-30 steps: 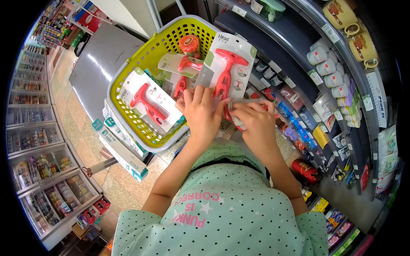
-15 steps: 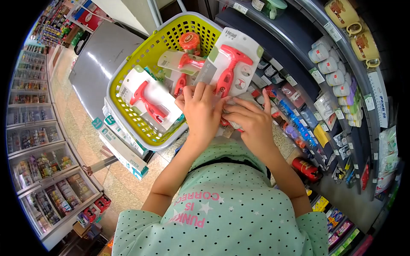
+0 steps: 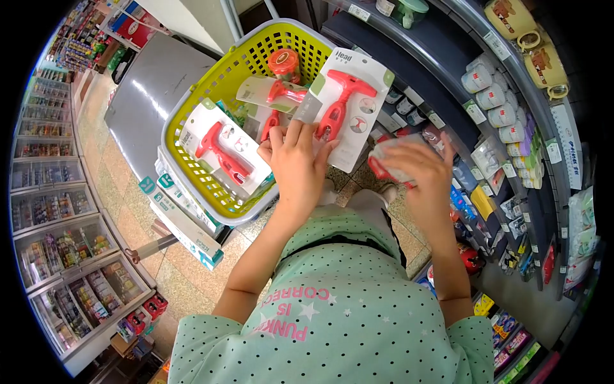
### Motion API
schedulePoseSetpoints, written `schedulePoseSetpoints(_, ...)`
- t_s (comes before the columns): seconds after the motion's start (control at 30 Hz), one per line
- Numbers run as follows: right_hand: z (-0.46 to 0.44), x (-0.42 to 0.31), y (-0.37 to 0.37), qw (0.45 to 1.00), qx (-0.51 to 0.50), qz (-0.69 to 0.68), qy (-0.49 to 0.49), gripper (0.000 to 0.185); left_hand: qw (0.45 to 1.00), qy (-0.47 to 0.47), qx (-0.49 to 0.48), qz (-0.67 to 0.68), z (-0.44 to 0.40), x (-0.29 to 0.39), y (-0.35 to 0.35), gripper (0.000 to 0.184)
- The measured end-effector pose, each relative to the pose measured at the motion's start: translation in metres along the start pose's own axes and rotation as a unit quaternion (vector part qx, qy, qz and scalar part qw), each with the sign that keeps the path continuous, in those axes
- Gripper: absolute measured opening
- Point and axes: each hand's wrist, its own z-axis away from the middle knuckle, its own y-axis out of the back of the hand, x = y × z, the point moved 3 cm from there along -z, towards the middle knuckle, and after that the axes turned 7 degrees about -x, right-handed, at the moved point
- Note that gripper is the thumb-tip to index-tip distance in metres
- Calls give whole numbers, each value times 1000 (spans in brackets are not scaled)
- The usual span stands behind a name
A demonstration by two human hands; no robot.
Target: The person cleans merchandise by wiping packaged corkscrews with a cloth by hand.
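Note:
My left hand (image 3: 295, 157) grips the lower edge of a carded red peeler (image 3: 345, 102), which leans over the right rim of a yellow-green basket (image 3: 182, 153). My right hand (image 3: 419, 166), slightly blurred, is to the right of that card and holds a crumpled white and red cloth (image 3: 390, 157). Two more red tools lie in the basket: one on a white card (image 3: 220, 153) at the left, another on a card (image 3: 281, 96) near the middle. Behind them sits a small round tub (image 3: 284, 65) with a red lid.
Curved shelves (image 3: 441, 57) with goods and price tags run down the right side. A grey metal counter (image 3: 150, 96) stands left of the basket. White and teal boxes (image 3: 185, 224) are below the basket's left side. Drawers of small goods (image 3: 73, 243) line the far left.
My right hand has moved away to the right from my left hand, carrying the cloth. The card's lower part now shows. My left hand has barely moved.

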Motion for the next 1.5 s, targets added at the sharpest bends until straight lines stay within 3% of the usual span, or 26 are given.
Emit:
schedulePoseSetpoints(0.17, -19, -2, -8, 994, 105, -7, -1, 55, 999, 11, -40, -22, 0, -2, 14, 35)
schedulePoseSetpoints(0.3, -40, -2, -41, 986, 166, 26, -3, 49, 998, 2, -28, -48, -8, 6, 14, 38)
schedulePoseSetpoints(0.8, -60, 12, -52, 990, 111, 91, -15, 36, 998, 22, -43, -30, -28, 7, -7, 34)
schedulePoseSetpoints(1.07, -51, 63, -23, 981, 169, 62, -76, 51, 998, 8, -65, 11, -26, 3, 2, 39)
schedulePoseSetpoints(1.2, -66, 53, -2, 984, 174, -43, -11, 58, 994, -29, -103, -7, -32, 2, 10, 41)
schedulePoseSetpoints(1.33, -91, 41, -15, 990, 123, -22, 57, 51, 993, -48, -104, -41, -40, 8, 9, 40)
schedulePoseSetpoints(1.5, -104, 34, -30, 997, 61, -24, 29, 47, 995, -33, -79, -47, -39, 5, 3, 36)
